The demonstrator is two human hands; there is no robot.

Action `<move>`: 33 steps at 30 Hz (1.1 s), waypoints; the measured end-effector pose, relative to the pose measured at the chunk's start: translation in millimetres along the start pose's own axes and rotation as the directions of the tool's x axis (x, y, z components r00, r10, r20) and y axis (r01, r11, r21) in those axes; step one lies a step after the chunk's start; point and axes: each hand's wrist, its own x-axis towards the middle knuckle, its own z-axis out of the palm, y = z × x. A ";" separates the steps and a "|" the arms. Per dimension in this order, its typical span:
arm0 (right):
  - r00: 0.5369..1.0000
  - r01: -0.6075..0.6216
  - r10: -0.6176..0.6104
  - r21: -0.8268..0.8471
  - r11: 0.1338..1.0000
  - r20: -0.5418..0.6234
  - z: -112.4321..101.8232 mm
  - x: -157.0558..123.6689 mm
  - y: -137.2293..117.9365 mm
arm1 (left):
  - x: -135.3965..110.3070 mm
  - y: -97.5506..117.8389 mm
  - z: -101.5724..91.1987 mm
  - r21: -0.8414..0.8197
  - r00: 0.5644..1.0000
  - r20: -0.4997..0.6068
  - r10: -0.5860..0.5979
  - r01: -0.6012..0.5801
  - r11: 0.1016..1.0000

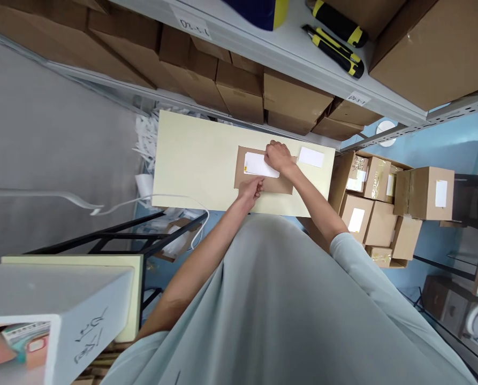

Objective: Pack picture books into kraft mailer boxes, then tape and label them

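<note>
A flat brown cardboard package (281,184) lies on a pale yellow tabletop (198,160). A white label (259,164) rests on the package. My right hand (278,156) is curled, its fingers pressing on the label's right end. My left hand (251,189) pinches the label's near edge against the package. A second white label (311,156) lies on the table just right of the package.
Brown cartons (239,91) line the shelf behind the table. Yellow-black utility knives (337,40) lie on the upper shelf. A large box of small labelled cartons (377,203) stands to the right. White paper scraps (146,133) litter the left; a white cable (142,200) hangs there.
</note>
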 end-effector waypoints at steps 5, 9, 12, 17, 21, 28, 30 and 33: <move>0.973 -0.027 0.051 0.107 0.994 -0.224 33.4 -30.6 -2.6 | 0.9 8.5 -24.1 0.371 0.905 -0.030 0.425 -0.384 0.845; 0.951 -0.012 0.063 0.166 0.986 -0.304 78.6 -51.5 -10.3 | 21.2 20.1 -34.8 0.680 0.546 0.392 0.741 -0.714 0.166; 0.949 -0.029 0.080 0.167 0.986 -0.306 103.5 -60.5 -8.1 | 40.6 21.0 -39.8 0.689 0.529 0.624 0.575 -0.720 -0.085; 0.917 -0.109 0.173 0.191 0.976 -0.360 117.8 -75.4 10.8 | 57.7 18.5 -56.1 0.770 0.607 0.584 0.539 -0.625 -0.131; 0.897 -0.197 0.259 0.202 0.960 -0.358 119.0 -79.5 5.5 | 54.9 14.8 -54.4 0.795 0.633 0.555 0.540 -0.594 -0.122; 0.906 -0.204 0.302 0.320 0.925 -0.297 101.7 -74.2 -20.4 | 37.6 0.3 -26.6 0.845 0.648 0.392 0.653 -0.534 0.022; 0.899 -0.221 0.337 0.375 0.900 -0.279 95.5 -79.7 -16.0 | 31.9 5.6 -29.4 0.853 0.666 0.360 0.654 -0.519 0.059; 0.865 -0.300 0.448 0.484 0.822 -0.226 94.7 -93.3 -2.3 | 25.6 14.6 -43.3 0.886 0.701 0.261 0.663 -0.447 0.123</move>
